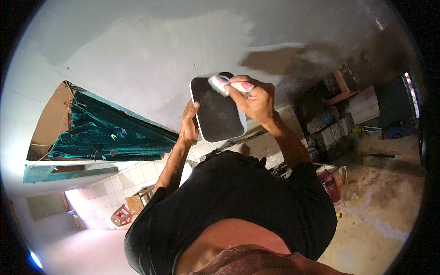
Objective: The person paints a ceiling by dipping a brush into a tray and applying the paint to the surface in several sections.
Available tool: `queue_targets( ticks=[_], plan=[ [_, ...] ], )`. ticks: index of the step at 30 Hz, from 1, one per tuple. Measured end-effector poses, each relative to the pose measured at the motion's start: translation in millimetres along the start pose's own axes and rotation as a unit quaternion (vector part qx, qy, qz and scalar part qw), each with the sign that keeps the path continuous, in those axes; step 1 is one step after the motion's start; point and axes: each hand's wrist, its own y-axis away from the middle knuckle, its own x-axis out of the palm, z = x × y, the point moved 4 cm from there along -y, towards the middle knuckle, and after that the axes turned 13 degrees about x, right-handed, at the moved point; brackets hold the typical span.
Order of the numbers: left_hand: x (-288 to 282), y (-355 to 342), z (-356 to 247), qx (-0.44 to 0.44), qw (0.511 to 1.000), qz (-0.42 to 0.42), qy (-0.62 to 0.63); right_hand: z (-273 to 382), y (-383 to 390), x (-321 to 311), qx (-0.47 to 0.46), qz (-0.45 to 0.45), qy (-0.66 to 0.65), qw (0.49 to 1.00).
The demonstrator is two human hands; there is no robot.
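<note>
— Fingers of the right hand (254, 98) are pinched together on a small white tool with a red-marked handle (229, 85), pressed to the top edge of a dark rectangular tray (217, 112).

— And the other hand?

— The left hand (189, 126) is clamped on the tray's left long edge, thumb up along the pale rim, holding it raised overhead against the grey ceiling (151, 50).

— What room is around the tray?

— Open ceiling above and to the left; to the right a darker brown patch (270, 59) lies just beyond the knuckles. Below the left hand hangs a green curtain (110, 135), well apart, over a white tiled wall (137, 176).

— Any packages?

— Stacked boxes and crates (330, 130) stand along the right wall, grey and whitish; their labels are too small to tell. A dark red jar (331, 188) stands on the sandy floor (380, 220) near the person's black shirt (238, 206). A red stool (121, 215) sits by the tiles, lower left.
</note>
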Motion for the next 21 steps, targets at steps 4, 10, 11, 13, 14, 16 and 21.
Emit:
queue_targets(
  ticks=[4,10,11,13,14,16,21],
  plan=[
    [4.1,0.0,-3.2,0.01,0.999,0.018,-0.027,-0.2,0.9,28.8,0.071,0.037,-0.121,0.99],
    [-17.8,10.4,3.5,0.0,1.0,-0.024,0.01,-22.1,-11.2,10.6,0.164,-0.062,-0.259,0.95],
    [-20.0,14.6,-0.6,0.013,0.999,-0.029,0.01,-24.7,-18.9,3.9,0.141,-0.094,-0.313,0.934],
    [-35.4,24.0,-3.1,0.021,0.998,-0.042,0.032,-24.7,-35.0,1.5,0.115,-0.129,-0.369,0.913],
    [-51.9,26.3,0.0,0.008,0.997,-0.06,0.049,-18.5,-43.7,6.1,0.076,-0.143,-0.39,0.907],
    [-53.9,34.6,-18.0,0.053,0.997,-0.055,0.012,-9.7,-54.8,27.7,0.058,-0.161,-0.419,0.892],
    [-87.3,55.1,-41.5,0.093,0.994,-0.059,0.026,-6.7,-80.1,95.2,-0.016,-0.207,-0.456,0.865]
  ],
)
